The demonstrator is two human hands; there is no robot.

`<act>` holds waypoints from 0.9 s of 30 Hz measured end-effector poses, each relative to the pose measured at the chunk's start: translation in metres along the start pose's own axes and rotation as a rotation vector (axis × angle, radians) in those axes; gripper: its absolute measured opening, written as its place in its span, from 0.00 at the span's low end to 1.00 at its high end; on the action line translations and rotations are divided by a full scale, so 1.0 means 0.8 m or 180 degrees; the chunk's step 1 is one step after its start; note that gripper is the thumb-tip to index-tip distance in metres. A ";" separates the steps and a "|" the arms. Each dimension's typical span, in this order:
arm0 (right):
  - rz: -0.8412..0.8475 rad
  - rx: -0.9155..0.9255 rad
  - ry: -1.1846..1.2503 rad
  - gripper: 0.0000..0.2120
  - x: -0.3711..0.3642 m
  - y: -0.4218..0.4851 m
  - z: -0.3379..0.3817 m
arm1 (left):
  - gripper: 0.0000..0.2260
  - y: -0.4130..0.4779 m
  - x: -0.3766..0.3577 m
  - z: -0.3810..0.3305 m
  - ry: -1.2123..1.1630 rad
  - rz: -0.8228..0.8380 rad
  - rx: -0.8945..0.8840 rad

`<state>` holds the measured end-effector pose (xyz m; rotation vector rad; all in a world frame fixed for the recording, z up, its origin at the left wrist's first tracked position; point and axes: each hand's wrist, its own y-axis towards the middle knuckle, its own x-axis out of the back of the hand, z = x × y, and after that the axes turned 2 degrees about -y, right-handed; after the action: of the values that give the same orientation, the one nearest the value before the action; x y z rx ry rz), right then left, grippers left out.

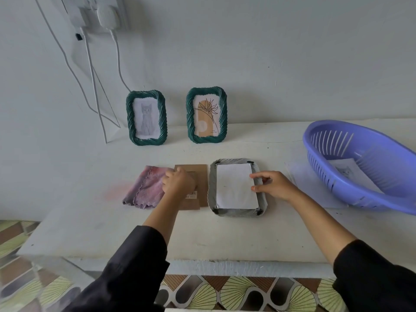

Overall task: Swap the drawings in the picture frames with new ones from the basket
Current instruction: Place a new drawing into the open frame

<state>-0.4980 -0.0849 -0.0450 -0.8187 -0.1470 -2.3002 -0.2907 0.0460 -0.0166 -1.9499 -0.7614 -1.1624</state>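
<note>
Working at the white table (225,233), the person has one picture frame (212,188) lying face-down at twelve o'clock from them, a white sheet (234,188) set into its back. The right hand (275,184) comes in from three o'clock, thumb and forefinger spread and touching the sheet's right edge, gripping nothing. The left hand (177,182) is well apart from it, fingers curled on the brown backing board (201,176).

That board is what the next move seems to turn on. It lies flat just beside the frame at its nine o'clock, long axis running twelve to six like the frame's own — so I'd guess a straight shift toward three o'clock would seat it, no turning needed. The left hand already has it; the right looks placed to steady the sheet.

The purple basket (382,143) sits at two o'clock, a drawing (346,171) inside — nearer the right hand.
</note>
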 end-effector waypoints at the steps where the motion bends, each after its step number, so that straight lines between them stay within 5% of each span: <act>1: 0.0005 0.0004 -0.0006 0.19 0.000 0.000 0.000 | 0.27 0.003 -0.001 -0.001 0.0012 0.0082 0.0029; 8: 0.0003 0.0024 -0.0054 0.20 0.000 -0.001 0.002 | 0.27 0.004 0.001 -0.005 -0.0110 0.0185 0.0036; 15: 0.0008 0.0014 -0.0118 0.19 -0.001 -0.003 0.006 | 0.38 0.012 0.014 0.005 -0.0777 0.0286 0.0041; 24: 0.0052 -0.0083 0.0163 0.16 0.003 -0.005 0.007 | 0.31 0.009 0.048 0.003 -0.1753 -0.0395 -0.0228; 27: -0.0590 0.0114 -0.0140 0.13 0.002 -0.007 0.008 | 0.33 -0.001 0.061 -0.007 -0.2256 -0.0629 -0.0411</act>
<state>-0.4992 -0.0796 -0.0379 -0.8696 -0.2942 -2.4452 -0.2739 0.0477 0.0293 -2.4675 -1.2864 -0.6112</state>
